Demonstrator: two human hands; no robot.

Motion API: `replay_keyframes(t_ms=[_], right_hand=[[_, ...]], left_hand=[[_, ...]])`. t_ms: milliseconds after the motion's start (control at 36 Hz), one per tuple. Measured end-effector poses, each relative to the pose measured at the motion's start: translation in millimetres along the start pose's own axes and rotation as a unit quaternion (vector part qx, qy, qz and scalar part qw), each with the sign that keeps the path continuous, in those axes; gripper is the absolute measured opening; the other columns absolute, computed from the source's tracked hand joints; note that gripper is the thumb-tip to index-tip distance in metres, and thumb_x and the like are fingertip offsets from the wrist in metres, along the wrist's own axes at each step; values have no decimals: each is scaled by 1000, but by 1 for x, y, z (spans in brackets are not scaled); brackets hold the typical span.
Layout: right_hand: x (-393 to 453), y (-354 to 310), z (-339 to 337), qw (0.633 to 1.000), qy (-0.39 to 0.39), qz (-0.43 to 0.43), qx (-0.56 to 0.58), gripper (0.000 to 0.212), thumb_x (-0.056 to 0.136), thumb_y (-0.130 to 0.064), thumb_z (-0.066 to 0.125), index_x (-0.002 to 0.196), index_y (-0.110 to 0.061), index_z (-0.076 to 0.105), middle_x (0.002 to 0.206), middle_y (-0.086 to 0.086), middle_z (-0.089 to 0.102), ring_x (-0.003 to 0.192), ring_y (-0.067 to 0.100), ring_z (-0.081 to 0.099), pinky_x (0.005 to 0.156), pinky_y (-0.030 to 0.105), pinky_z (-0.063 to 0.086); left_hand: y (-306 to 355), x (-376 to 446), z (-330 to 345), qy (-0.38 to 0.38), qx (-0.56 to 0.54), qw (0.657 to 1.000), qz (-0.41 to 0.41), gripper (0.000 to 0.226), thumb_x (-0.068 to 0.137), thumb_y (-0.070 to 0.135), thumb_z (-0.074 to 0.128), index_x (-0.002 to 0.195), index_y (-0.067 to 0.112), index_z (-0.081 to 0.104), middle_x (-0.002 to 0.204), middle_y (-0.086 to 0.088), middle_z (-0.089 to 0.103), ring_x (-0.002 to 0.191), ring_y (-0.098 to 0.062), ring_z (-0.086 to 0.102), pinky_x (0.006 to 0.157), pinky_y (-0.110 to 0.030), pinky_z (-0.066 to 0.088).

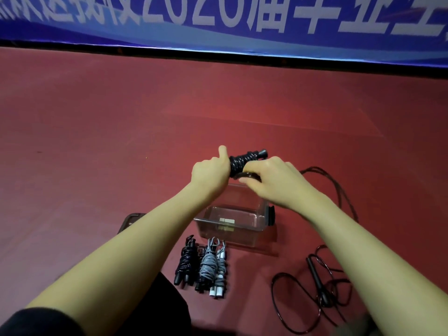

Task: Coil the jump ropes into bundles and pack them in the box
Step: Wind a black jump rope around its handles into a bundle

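Observation:
My left hand [210, 172] grips the handle end of a black jump rope bundle [242, 161], thumb up, held in the air above the clear plastic box [260, 220]. My right hand [271, 184] pinches the same rope's loose strand just below the coil. The rope's free length [337, 187] trails right and down to the floor. Three coiled bundles lie side by side before the box: a black one [185, 261], a grey one [207, 264] and a white-handled one [220, 270]. A loose dark rope [315, 287] sprawls at the lower right.
Red floor [97, 141] all around. A dark lid or tray [132, 220] lies left of the box, partly behind my left forearm. A blue banner [218, 20] with white characters runs along the far edge. My dark-clothed knee [167, 306] is at the bottom.

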State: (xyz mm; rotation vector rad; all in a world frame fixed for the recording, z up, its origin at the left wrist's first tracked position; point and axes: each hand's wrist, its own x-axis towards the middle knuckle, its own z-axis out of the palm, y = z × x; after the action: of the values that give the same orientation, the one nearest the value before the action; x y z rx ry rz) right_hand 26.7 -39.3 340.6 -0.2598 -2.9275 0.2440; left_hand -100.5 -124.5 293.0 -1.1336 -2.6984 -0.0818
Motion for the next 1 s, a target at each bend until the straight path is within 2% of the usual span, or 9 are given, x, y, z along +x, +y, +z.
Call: replay_keyframes(t_ms=[278,417,528,611,667,722,833,889,1000], right_hand=[[4,25,20,998,35,9,47,23,98,-39,41,104,-19,50,100,-5,51,99,19,40,77,38,43],[1,25,25,987,12,23,160,22,99,-36,41,91,-15,41,69,5,52,74,31,48,72,46,44],[-3,18,29,975,53,11,216,19,100,-30,42,93,-13,41,69,-2,51,68,27,47,66,41,40],[-3,14,31,966,101,12,237,18,100,-26,43,94,-10,40,72,-7,47,69,23,44,63,35,36],[-2,14,32,955,131,31,263,15,100,-26,43,95,-12,39,71,-2,50,67,24,45,58,29,35],[0,14,32,942,157,53,291,12,99,-25,44,97,-15,38,70,1,52,63,23,46,53,24,33],[6,12,33,910,199,100,349,16,99,-18,46,114,-12,48,85,-4,58,66,-2,54,58,4,38],[9,13,35,907,231,119,331,22,99,-18,47,116,-8,56,92,1,62,73,9,56,61,5,36],[15,20,39,894,275,141,325,19,96,-17,51,103,-10,67,86,-2,67,78,13,57,64,3,35]], left_hand=[[-2,-2,0,2,72,983,166,13,97,13,37,106,5,44,94,-11,64,83,-35,62,57,-33,30],[-8,-2,-3,149,-31,954,259,7,65,6,57,66,4,51,48,-8,49,34,-28,48,40,-18,13],[-9,-1,-4,228,-21,936,266,11,66,11,51,56,7,49,48,-7,43,35,-24,42,40,-20,20],[-8,1,-5,230,-51,948,216,19,61,3,73,68,4,56,62,-11,49,45,-27,45,42,-24,22],[-5,1,-10,213,-131,961,115,38,68,1,72,105,3,60,91,-17,54,61,-33,51,43,-31,29],[0,-3,-17,186,-222,957,23,57,82,0,59,135,6,40,119,-16,45,79,-35,52,53,-37,36],[9,-12,-22,103,-436,892,-61,39,88,2,48,126,7,39,108,-10,59,80,-21,60,65,-29,47],[13,-14,-22,58,-459,884,-67,29,89,9,48,118,10,48,98,-6,64,70,-10,58,54,-17,42],[24,-21,-22,6,-459,888,-15,40,88,20,50,128,15,48,105,-1,66,87,-15,63,72,-25,49]])
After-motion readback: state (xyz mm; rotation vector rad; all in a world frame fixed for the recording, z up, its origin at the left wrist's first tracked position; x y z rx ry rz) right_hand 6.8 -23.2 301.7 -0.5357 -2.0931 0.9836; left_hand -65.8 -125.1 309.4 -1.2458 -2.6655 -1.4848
